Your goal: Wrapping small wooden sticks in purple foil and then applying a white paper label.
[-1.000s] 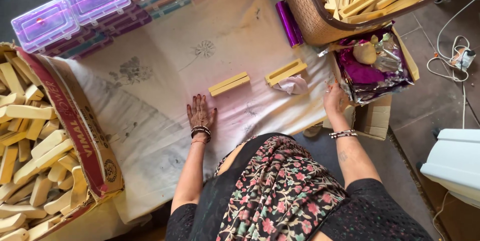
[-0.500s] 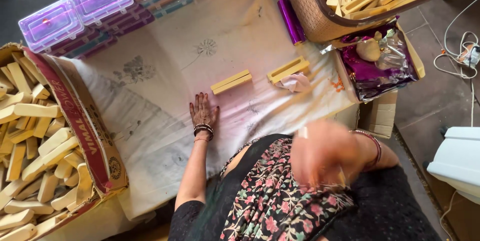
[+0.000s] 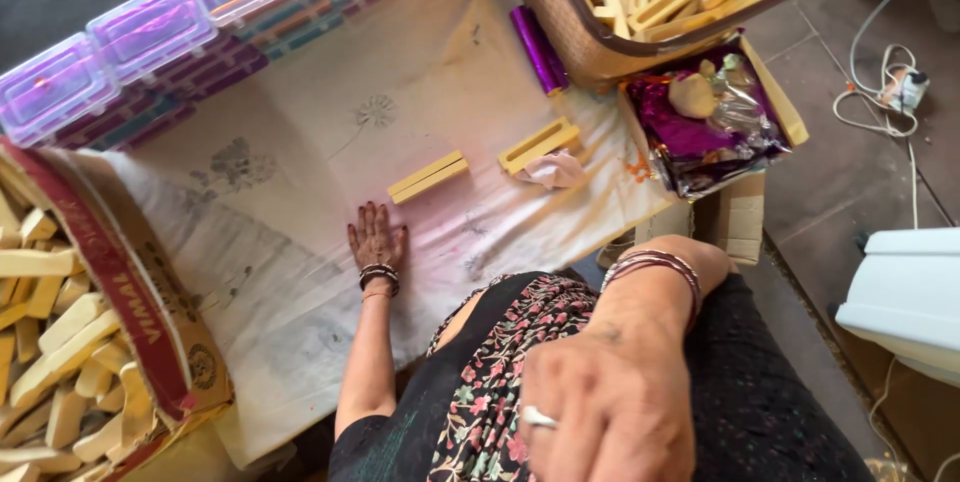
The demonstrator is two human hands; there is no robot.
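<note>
The yellow wooden block (image 3: 428, 177) lay crosswise just beyond my flat, empty left hand (image 3: 376, 240); my right hand (image 3: 610, 407), raised near the camera, held nothing.

Clear lidded plastic boxes (image 3: 150, 27) in a row along the far edge of the printed cloth (image 3: 300, 192). Purple foil roll (image 3: 540, 47) beside a woven basket (image 3: 560, 17) full of wood pieces. Open carton of purple foil wrappers (image 3: 710, 122) at right. Cardboard box (image 3: 120, 282) of wood pieces at left. White cable (image 3: 885, 82) on the floor.
</note>
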